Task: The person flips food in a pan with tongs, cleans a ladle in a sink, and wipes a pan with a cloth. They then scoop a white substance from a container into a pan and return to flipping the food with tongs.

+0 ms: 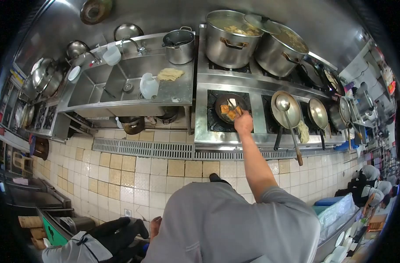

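Right hand (244,122) closed around a utensil, probably a spatula or tongs (fisheye view, too small to be sure), at the near-right rim of a dark pan (219,114). Pan sits on the near-left burner of the steel stove (256,109), holding golden-brown pieces (231,115) and a white piece (232,102). Left hand (155,227) is low beside the body; finger pose can't be told. Right of the pan: wide pan (276,115) with a ladle (283,103) lying in it, then more pans. Far side of stove: two large stockpots (228,51) (275,57), both with contents. Left: steel sink counter (177,90) with a pot (180,52), cream cloth (170,74) and translucent jug (148,87). Tiled floor (158,168), white and tan, slotted drain grate (143,148) along the units. One person (92,247) near left, others (372,188) at the right edge.
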Demonstrator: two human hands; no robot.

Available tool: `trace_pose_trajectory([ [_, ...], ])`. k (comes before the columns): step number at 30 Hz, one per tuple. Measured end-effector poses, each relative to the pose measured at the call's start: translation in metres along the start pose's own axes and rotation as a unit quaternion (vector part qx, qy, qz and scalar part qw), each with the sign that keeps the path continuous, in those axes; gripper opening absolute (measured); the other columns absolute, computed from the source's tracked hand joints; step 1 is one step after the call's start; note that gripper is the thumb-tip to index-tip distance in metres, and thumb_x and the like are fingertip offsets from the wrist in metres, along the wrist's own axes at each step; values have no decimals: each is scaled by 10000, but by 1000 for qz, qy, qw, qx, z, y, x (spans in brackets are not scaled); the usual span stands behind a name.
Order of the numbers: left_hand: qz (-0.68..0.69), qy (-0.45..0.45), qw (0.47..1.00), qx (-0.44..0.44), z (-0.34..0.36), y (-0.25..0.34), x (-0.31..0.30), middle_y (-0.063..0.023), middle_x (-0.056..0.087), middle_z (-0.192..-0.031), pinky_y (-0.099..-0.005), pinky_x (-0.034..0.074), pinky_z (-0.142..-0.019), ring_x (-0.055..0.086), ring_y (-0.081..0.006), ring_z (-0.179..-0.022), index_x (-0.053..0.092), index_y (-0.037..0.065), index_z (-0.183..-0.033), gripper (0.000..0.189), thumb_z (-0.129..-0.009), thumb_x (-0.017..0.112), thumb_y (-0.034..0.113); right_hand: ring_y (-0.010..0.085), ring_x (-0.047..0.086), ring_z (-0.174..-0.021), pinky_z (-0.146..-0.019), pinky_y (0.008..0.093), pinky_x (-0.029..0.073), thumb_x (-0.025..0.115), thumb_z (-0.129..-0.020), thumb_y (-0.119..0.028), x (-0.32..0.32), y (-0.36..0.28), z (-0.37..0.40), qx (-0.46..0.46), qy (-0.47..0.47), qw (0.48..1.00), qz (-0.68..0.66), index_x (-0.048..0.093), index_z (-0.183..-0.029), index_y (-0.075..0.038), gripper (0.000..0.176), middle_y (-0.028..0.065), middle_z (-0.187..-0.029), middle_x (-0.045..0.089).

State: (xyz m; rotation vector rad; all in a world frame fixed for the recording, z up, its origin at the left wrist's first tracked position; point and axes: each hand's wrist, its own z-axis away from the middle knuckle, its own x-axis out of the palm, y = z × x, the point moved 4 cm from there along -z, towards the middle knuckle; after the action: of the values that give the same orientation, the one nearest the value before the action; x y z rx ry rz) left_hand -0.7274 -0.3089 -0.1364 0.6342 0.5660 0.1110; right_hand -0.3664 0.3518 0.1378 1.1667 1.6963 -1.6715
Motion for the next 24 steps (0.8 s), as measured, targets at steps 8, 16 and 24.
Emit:
trace_pose_trajectory([
  [8,197,-52,979,11,-33,-76,6,-137,718,-1004,-317,516,-806,674,-221,-954,680,36,-1133,339,-905,620,280,399,645,-1004,-872,470,521,631,-849,-285,42,7,-25,51,-42,997,30,583,-1109,3,391,240,-1081,657],
  [16,-48,-5,999,-1,5,-69,5,-123,697,-1089,-326,512,-835,666,-244,-1005,680,52,-1132,327,-919,608,289,353,633,-1069,-892,433,525,663,-828,-298,36,-6,-25,63,-86,993,46,606,-1152,-41,417,214,-1139,647],
  [24,-59,2,998,-34,5,-55,6,-123,682,-1140,-330,506,-853,658,-250,-1028,681,59,-1135,335,-923,608,308,354,662,-1007,-862,412,534,696,-783,-271,33,7,-41,65,-109,991,46,706,-1038,-33,349,257,-1124,642],
])
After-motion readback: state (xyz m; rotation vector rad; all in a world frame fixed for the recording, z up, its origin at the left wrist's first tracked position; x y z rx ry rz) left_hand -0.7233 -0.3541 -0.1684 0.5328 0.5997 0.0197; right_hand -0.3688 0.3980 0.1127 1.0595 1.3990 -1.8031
